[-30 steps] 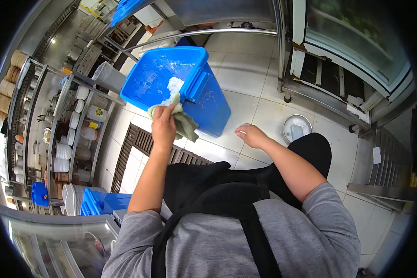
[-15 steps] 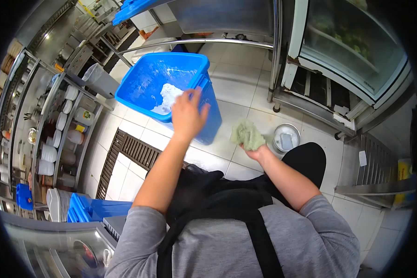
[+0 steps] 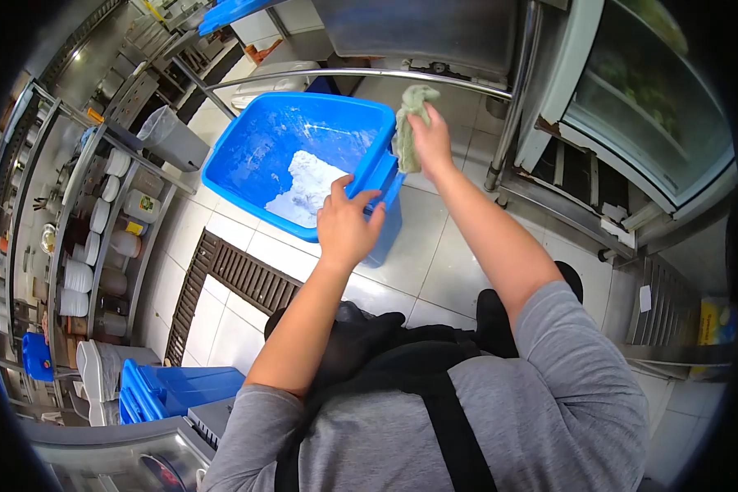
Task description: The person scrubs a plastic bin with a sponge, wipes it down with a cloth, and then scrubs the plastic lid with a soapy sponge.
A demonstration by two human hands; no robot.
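On my feed, the blue bin [image 3: 250, 164] is standing at 11 o'clock, white powder [image 3: 307, 187] lying inside. I am holding the left hand [image 3: 350, 228] empty and half open, fingers spread at the bin's 5 o'clock rim; I cannot tell whether they are touching. Toward its 2 o'clock, I am gripping a pale green cloth [image 3: 407, 127] in the curled right hand [image 3: 432, 146]. A floor grate [image 3: 242, 277] is lying toward its 7 o'clock.
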